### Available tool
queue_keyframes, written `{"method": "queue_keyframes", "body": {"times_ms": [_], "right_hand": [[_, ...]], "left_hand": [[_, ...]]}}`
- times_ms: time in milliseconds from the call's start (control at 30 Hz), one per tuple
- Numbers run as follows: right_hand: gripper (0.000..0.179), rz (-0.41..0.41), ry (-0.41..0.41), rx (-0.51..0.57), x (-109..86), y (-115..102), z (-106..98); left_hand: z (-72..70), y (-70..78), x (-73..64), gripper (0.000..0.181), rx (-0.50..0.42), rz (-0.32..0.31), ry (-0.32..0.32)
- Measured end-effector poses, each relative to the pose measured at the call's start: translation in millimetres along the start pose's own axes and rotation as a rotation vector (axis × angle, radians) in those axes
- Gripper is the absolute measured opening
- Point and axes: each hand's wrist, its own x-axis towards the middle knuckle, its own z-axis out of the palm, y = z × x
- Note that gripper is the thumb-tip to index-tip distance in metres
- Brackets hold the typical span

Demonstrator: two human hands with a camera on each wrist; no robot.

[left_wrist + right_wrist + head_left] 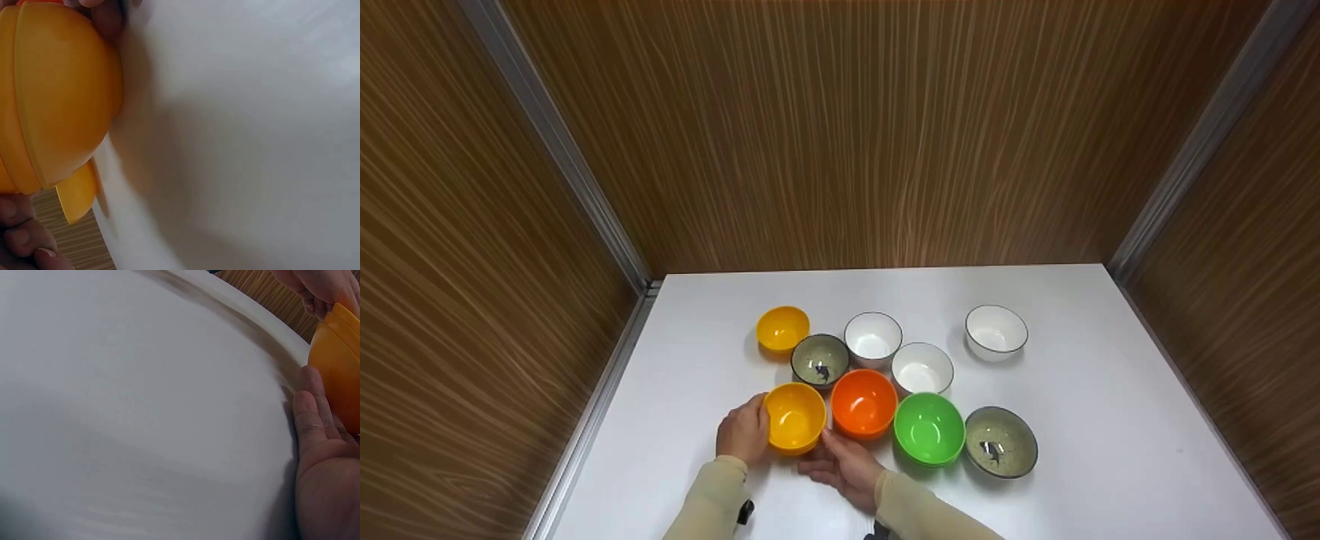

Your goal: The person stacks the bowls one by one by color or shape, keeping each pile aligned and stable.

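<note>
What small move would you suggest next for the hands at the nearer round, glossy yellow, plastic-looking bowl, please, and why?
I would probably curl the right hand more closely around the nearer yellow bowl for steadier support: the left hand grips its left side, while the right hand's fingers lie fairly straight against its right side.

A white table (1110, 405) lies under the fingers (815, 466), shaded softly near them. Beyond them stands a brown wood-grained back wall (840, 135); a matching left wall (442, 262) and right wall (1260, 300) flank them, with grey strips (566, 150) along both corners.
</note>
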Motion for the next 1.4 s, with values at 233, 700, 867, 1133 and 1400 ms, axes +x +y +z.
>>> {"method": "queue_keyframes", "body": {"times_ms": [233,700,867,1133,1400], "right_hand": [[0.064,0.001,0.006,0.013,-0.5,0,1],[0.061,0.035,0.019,0.024,-1.6,-4,-1],[0.060,0.039,0.013,0.033,-3.3,-3,0],[0.064,0.023,-0.004,0.046,-4.2,-2,1],[0.062,0.014,-0.017,0.040,-5.8,-2,1]], "left_hand": [[-21.2,3.5,22.2,0.037,-0.026,-0.084,-0.066],[-45.7,-3.0,98.8,0.047,-0.148,-0.234,-0.165],[-39.2,-4.1,115.4,0.051,-0.193,-0.312,-0.197],[-26.8,-4.9,131.1,0.058,-0.204,-0.407,-0.276],[-19.6,-7.1,133.4,0.063,-0.152,-0.419,-0.353]]}}
